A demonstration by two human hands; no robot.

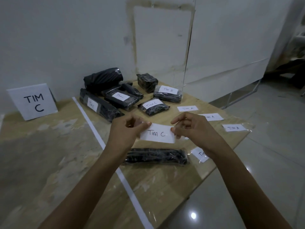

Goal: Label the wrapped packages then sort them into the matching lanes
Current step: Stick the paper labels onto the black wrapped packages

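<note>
Left hand (130, 129) and right hand (189, 128) pinch the "Tim C" label (157, 133) by its ends; lower it flat onto the unlabelled black package (156, 157) at six o'clock, smoothing centre outward.

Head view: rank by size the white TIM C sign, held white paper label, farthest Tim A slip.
1. White TIM C sign
2. Held white paper label (nearer, so unsure)
3. Farthest Tim A slip

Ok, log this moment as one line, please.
stage: labelling | left hand: pinches white paper Tim C label | right hand: pinches same label | below: unlabelled black plastic-wrapped package
</note>
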